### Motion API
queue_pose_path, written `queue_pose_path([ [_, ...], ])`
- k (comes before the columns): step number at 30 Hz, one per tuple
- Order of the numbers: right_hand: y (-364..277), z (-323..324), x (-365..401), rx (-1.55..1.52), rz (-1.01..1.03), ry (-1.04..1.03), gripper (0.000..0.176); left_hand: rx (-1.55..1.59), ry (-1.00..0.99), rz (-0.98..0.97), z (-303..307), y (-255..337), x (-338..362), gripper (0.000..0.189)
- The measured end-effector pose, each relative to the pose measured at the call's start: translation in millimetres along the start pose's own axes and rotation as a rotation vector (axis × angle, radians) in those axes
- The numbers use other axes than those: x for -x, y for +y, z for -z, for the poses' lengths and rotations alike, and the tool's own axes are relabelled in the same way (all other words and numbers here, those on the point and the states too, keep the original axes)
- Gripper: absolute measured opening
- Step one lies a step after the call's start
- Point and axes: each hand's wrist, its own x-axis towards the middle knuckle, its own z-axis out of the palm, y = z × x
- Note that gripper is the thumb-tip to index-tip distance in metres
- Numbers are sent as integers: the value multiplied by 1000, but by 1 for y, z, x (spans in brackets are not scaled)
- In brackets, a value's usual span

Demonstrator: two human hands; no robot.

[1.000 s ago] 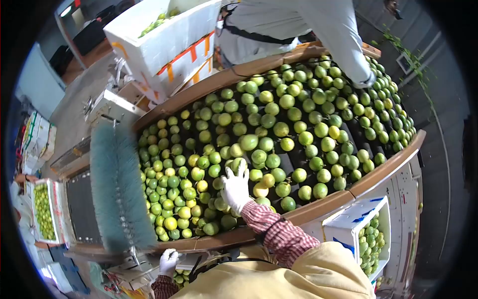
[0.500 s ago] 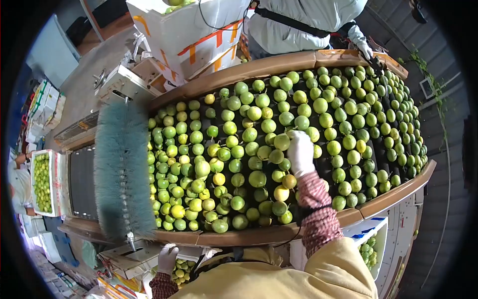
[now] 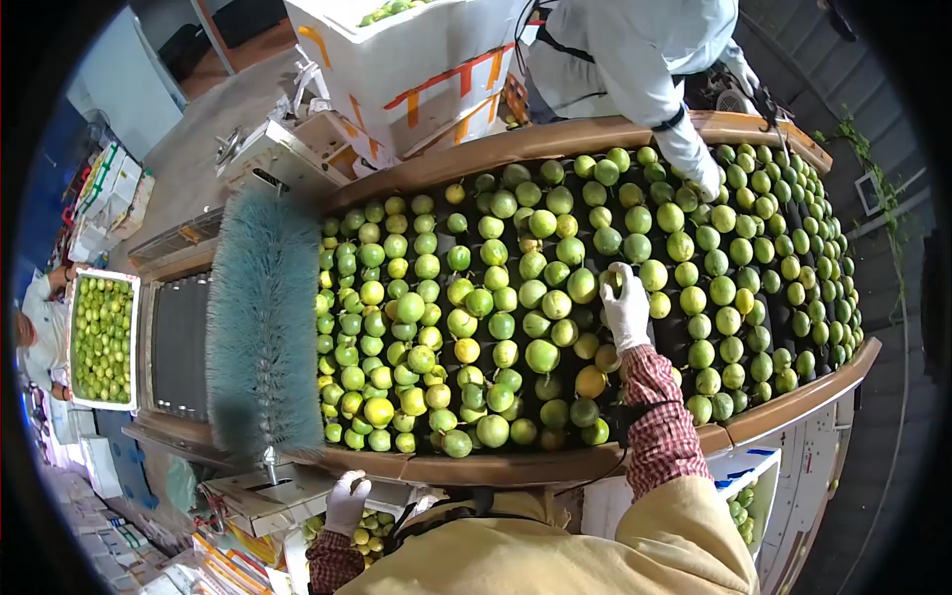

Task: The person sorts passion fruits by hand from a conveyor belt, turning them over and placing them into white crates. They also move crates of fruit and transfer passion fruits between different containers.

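Observation:
Rows of round green and yellowish fruit (image 3: 542,355) lie on a dark roller conveyor with a brown padded rim (image 3: 496,469). My right hand (image 3: 626,307), in a white glove, is over the middle of the rows, its thumb and fingers curled round a dark green fruit (image 3: 616,283). My left hand (image 3: 347,504), also gloved, is low at the left, outside the near rim, beside a container of fruit (image 3: 372,535). Its fingers are curled, and what they hold, if anything, cannot be made out.
A large blue-green brush (image 3: 263,327) spans the conveyor's left part. Across the conveyor, a co-worker in white (image 3: 635,59) reaches over the fruit. White foam boxes (image 3: 416,79) stand at the far side. Another person is at far left by a fruit-filled box (image 3: 135,342).
My right hand has closed round a fruit. The co-worker's arm now reaches onto the conveyor. The whole view has shifted slightly, with the brush and boxes appearing farther right.

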Motion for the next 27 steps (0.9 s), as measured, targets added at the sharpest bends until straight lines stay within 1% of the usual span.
queue_pose_path([
  [2, -3, 9, 14, -109, 37, -18, 35, -62, -41, -6, 0, -11, 3, 33],
  [3, -6, 14, 21, -105, 30, -64, 37, -90, -57, -11, -3, -16, 4, 34],
  [4, -8, 14, 29, -56, 10, -95, 35, -69, -48, -1, -5, -20, 6, 34],
  [6, -10, 14, 43, -101, -71, -162, 32, -31, -35, 9, -12, -33, 3, 35],
  [7, -21, 23, 45, -92, -123, -233, 32, -8, -55, -25, -15, -45, -4, 36],
  [8, -25, 25, 47, -58, -111, -221, 33, 11, -59, -66, -19, -61, -12, 33],
  [10, -26, 23, 52, -82, -106, -173, 35, 66, -33, -95, -30, -87, -21, 33],
  [11, -23, 22, 52, -136, -87, -152, 37, 29, -50, -30, -34, -99, -29, 41],
  [12, -21, 20, 52, -221, -95, -131, 38, 53, -85, 43, -33, -91, -30, 55],
  [14, -27, 22, 50, -339, -212, -92, 39, -90, -97, 5, -32, -75, -31, 65],
  [15, -28, 21, 48, -416, -292, -59, 39, -205, -141, 40, -26, -45, -28, 71],
  [16, -26, 17, 47, -494, -371, -27, 40, -315, -146, -2, -26, -44, -30, 69],
  [17, -24, 13, 46, -573, -448, 3, 40, -349, -149, -66, -27, -50, -34, 65],
  [18, -21, 10, 46, -655, -450, -24, 42, -383, -154, -126, -26, -50, -36, 62],
  [19, -16, 7, 48, -736, -451, -54, 44, -355, -142, -119, -25, -50, -34, 58],
  [20, -11, 5, 50, -815, -453, -86, 46, -363, -151, -120, -21, -52, -36, 58],
  [21, -12, 7, 52, -785, -435, -113, 53, -343, -158, -123, -19, -56, -38, 58],
  [24, -24, 3, 67, -1033, -493, -70, 54, -291, -144, -149, -16, -63, -38, 55],
  [25, -27, -3, 75, -954, -415, -55, 53, -275, -133, -161, -16, -63, -38, 55],
  [26, -27, -9, 85, -859, -396, -66, 55, -266, -130, -147, -16, -66, -38, 54],
  [27, -37, -11, 96, -878, -417, -91, 55, -257, -126, -134, -16, -67, -40, 53],
])
